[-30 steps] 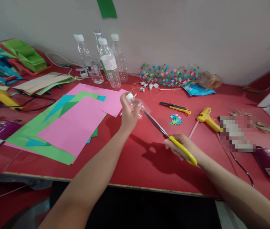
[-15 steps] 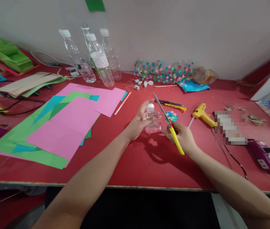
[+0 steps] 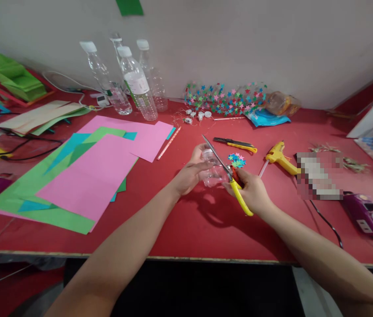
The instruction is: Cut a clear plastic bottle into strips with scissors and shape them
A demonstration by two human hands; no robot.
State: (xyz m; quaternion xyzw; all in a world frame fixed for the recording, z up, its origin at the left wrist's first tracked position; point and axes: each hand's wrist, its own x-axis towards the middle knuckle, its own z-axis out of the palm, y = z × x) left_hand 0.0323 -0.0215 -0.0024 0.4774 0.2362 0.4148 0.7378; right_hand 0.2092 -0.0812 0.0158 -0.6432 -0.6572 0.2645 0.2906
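Observation:
My left hand is closed around a short clear plastic bottle piece with a white cap, held above the red tabletop. In my right hand is a pair of scissors with yellow and red handles. One long blade points up and to the left, crossing in front of the bottle piece near its cap. My right fingertips are close to the lower right edge of the plastic; whether they touch it I cannot tell. Just behind the scissors lies a small pile of coloured paper stars.
A box cutter and a yellow glue gun lie behind and right. Coloured paper sheets cover the left side. Several clear bottles stand by the wall, near a star-covered bottle. A purple power strip sits right.
The scissors have shifted left, and their blade now crosses in front of the bottle piece. The bottle piece has tilted a little, its cap lower than before.

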